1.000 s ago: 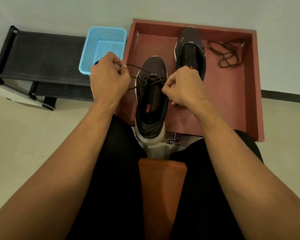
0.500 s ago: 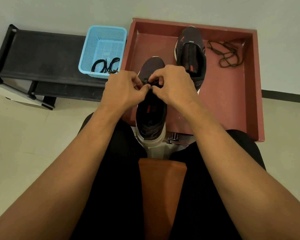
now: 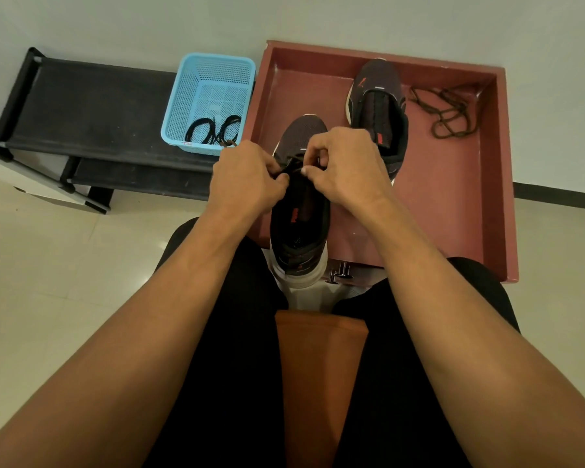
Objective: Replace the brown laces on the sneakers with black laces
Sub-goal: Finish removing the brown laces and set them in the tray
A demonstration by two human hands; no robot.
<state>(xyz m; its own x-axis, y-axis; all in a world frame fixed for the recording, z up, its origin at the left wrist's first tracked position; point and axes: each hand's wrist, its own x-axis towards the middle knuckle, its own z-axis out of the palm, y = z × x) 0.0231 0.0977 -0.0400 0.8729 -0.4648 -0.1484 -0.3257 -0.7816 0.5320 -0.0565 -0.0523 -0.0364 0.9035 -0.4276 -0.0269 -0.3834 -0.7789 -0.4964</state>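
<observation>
The left hand (image 3: 247, 179) and right hand (image 3: 347, 167) are working close together over the near sneaker (image 3: 299, 224), each pinching the dark lace (image 3: 293, 165) at its eyelets; whether they are loosening or threading it cannot be told. Beyond them, the far sneaker (image 3: 379, 106) is lying laceless in the tray (image 3: 502, 163) beside a loose brown lace (image 3: 448, 111), while the black laces (image 3: 213, 130) are waiting in the basket (image 3: 183, 96). Removal is looking roughly half done, with all the black lacing apparently remaining.
</observation>
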